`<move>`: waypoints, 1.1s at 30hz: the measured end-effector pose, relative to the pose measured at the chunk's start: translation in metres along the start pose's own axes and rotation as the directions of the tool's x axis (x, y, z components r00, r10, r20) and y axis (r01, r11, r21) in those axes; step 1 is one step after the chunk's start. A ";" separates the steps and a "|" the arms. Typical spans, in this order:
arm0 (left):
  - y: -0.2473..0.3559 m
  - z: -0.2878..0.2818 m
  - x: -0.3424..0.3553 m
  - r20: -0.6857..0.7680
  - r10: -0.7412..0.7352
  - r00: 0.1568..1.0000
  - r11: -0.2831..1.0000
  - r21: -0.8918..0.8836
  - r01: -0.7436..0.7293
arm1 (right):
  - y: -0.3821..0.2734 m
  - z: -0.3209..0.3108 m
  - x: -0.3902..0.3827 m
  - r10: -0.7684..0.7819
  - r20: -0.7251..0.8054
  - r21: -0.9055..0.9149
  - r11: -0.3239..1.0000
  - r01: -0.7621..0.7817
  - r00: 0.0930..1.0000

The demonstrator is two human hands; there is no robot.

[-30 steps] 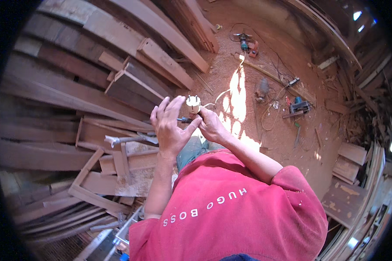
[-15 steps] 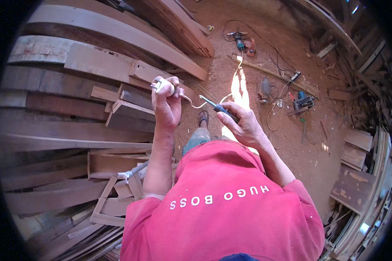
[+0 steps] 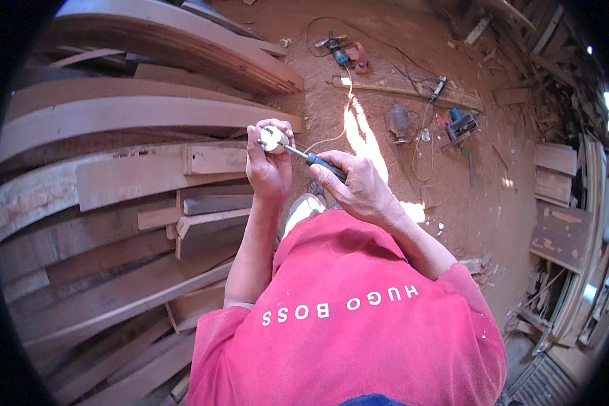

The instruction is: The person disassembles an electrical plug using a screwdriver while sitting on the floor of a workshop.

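My left hand (image 3: 267,172) is closed around a white electrical plug (image 3: 271,138), with the plug's metal pins pointing left. A pale cord (image 3: 329,139) runs from behind this hand off to the right and up across the floor. In my right hand (image 3: 364,188) is a screwdriver (image 3: 313,160) with a dark handle and a thin metal shaft. The shaft's tip reaches the plug's right side; whether it sits in a screw is too small to tell. My left fingers partly hide the plug's body.
Long wooden beams and boards (image 3: 135,176) are stacked at the left. On the dusty floor lie a teal power tool (image 3: 340,57), a plank (image 3: 413,90), a grey rounded object (image 3: 400,124) and a blue power tool (image 3: 461,126). Scrap boards (image 3: 559,233) lean at the right.
The screwdriver has moved left until its tip meets the plug. My left hand has turned the plug, so its face now shows more. The view has shifted, too.
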State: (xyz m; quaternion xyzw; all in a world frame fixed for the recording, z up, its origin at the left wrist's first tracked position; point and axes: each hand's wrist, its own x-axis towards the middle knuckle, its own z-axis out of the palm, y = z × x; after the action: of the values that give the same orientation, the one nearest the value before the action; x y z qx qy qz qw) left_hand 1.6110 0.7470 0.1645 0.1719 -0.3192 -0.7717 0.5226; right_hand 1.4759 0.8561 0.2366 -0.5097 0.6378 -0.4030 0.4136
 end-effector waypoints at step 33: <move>-0.271 0.211 0.465 0.123 -0.039 0.992 0.718 0.693 -0.058 | 0.143 -0.384 0.340 -0.157 -0.442 -0.100 0.987 0.126 0.883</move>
State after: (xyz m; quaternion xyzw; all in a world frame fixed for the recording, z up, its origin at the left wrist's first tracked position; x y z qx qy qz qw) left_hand 1.1122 0.4544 0.1693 0.3036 -0.6193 -0.6021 0.4021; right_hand 1.0234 0.5794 0.1911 -0.4619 0.6903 -0.5169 0.2071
